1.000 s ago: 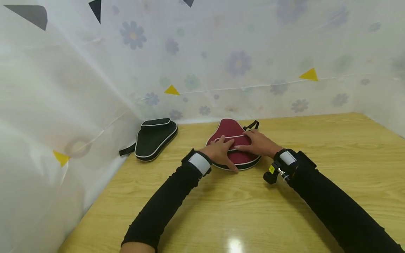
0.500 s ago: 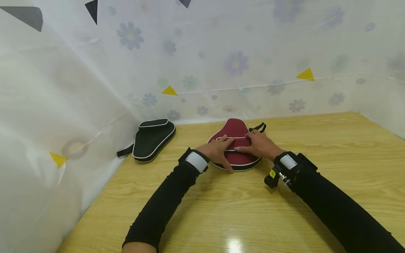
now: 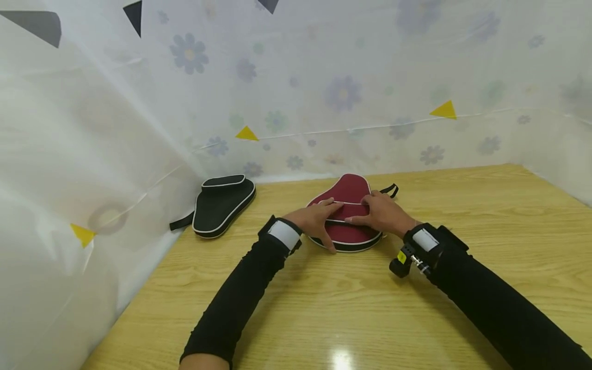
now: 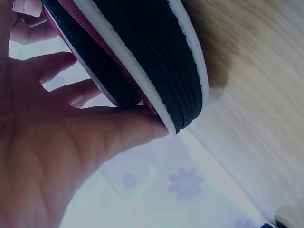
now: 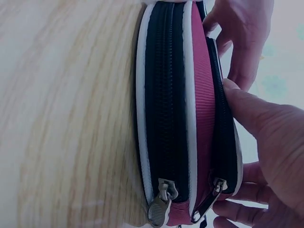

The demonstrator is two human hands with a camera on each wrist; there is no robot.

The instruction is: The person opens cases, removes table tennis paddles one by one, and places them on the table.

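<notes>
In the head view, a red table tennis paddle case (image 3: 353,189) with white piping lies on the table, narrow end away from me. Its zipped pocket faces up, and a black strap sticks out at right. My left hand (image 3: 316,220) lies over the case's left side with fingers spread; in the left wrist view its thumb (image 4: 137,128) touches the rim beside the black zip. My right hand (image 3: 387,211) rests on the right side of the pocket. In the right wrist view its thumb (image 5: 251,107) presses the pocket, and metal zip pulls (image 5: 160,209) hang at the near end.
A black paddle case (image 3: 224,205) with white piping lies at the table's far left, its strap pointing left. White flower-printed sheeting (image 3: 342,92) rises behind and to the left of the wooden table (image 3: 287,318). Yellow triangles are stuck on the sheeting.
The red case's narrow end and strap have swung to the right. Both hands have stayed on it, the left thumb sliding slightly left along the near edge. The black case lies as before.
</notes>
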